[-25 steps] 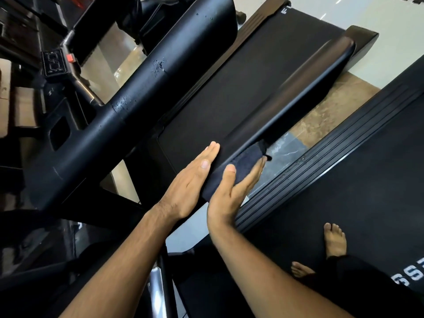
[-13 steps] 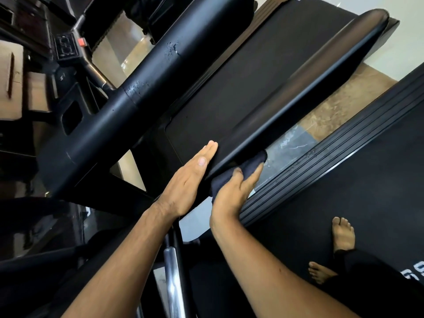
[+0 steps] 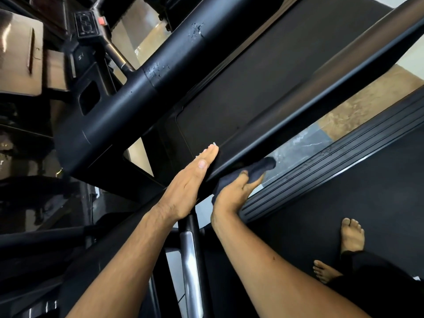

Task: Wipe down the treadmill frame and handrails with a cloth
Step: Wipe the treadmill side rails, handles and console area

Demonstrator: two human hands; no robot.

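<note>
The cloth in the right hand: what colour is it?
The cloth is dark navy, almost black; head view.

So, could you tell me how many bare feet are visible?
2: one foot on the dark belt at lower right, the other foot below-left of it, heel under dark trousers.

I see tan and grey floor tiles [image 3: 371, 104] right of centre, between dark machine parts. Brown wooden furniture [image 3: 16, 53] sits at the upper left.
</note>
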